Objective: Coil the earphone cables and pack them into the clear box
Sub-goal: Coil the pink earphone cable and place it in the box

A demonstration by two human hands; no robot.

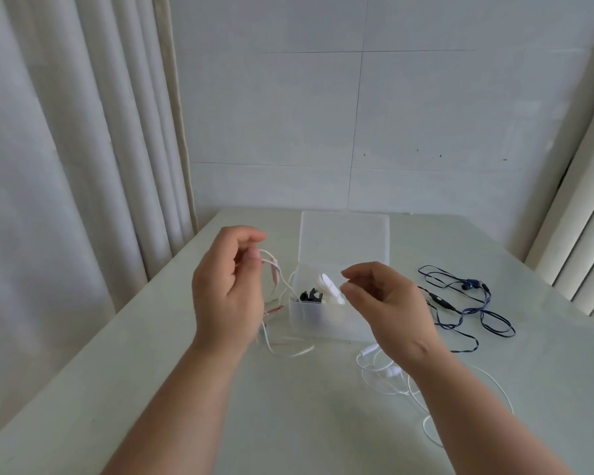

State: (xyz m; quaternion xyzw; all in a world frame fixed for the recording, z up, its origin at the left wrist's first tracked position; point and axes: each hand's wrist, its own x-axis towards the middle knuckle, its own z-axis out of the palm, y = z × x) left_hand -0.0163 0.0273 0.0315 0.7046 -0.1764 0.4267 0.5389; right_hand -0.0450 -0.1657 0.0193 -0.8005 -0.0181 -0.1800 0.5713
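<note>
Pale glossy table (151,389), white wall behind, curtains on both sides. Clear box (326,320) sits mid-table, lid (343,241) hinged open and standing up at the back; black and white bits inside. My left hand (228,286) is raised left of the box, fingers closed on a pinkish-white earphone cable (276,272) that trails down to the table. My right hand (388,299) hovers over the box front, thumb and fingers nearly pinched; can't tell if it holds anything. White earphones (388,371) lie loose under my right forearm, dark blue earphones (474,303) right of the box.
</note>
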